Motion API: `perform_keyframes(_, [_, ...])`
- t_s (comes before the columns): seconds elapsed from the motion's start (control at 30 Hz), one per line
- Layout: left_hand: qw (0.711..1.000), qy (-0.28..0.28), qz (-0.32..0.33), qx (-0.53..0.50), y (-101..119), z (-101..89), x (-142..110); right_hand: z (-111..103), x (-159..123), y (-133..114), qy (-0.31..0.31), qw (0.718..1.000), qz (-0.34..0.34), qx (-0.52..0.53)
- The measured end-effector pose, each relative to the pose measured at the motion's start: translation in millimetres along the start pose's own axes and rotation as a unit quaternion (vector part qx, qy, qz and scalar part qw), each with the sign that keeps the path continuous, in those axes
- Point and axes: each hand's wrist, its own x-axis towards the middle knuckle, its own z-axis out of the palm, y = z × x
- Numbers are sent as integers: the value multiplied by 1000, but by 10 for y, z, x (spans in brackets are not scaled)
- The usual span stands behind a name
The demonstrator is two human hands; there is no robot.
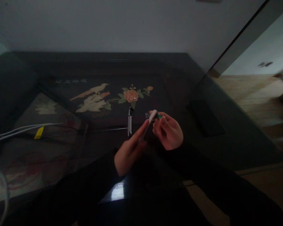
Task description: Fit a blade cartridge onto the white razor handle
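I see the left hand (129, 150) holding a thin pale strip (149, 125) that stands tilted upward. The right hand (168, 130) pinches a small dark part (153, 115) with green on it at the top end of the strip. Both hands are above a dark glass table (226, 138) with a flower picture (130, 95). A white cable (19, 130) lies at the left.

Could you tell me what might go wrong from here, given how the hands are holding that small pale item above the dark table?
The left hand and right hand pinch a small pale item in mid-air; a slip could drop it onto the glossy table. The scene is dim, so fine parts may be hard to see. White cables lie at the left, where a sleeve might snag them.
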Motion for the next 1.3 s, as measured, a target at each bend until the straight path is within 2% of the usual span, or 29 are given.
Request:
perform_keyframes(0.23, [999,32,-27,-32,-6,-12,11,-1,-18,-19,-5,1000,3,3])
perform_keyframes(0.57, [997,22,-43,-56,48,47,-42,13,-18,-23,0,1000,-11,-18])
perform_keyframes(0.73, [996,1,-41,-74,40,68,-75,2,-19,-25,17,999,16,-25])
perform_keyframes(0.9, [998,-4,-31,-50,39,58,-63,-3,-13,-9,23,999,31,-5])
perform_keyframes(1.07, [999,31,-27,-18,51,34,-27,-3,-10,3,1,1000,9,-4])
perform_keyframes(1.3, [999,22,-27,-21,-11,-30,14,12,-21,-28,0,1000,11,-3])
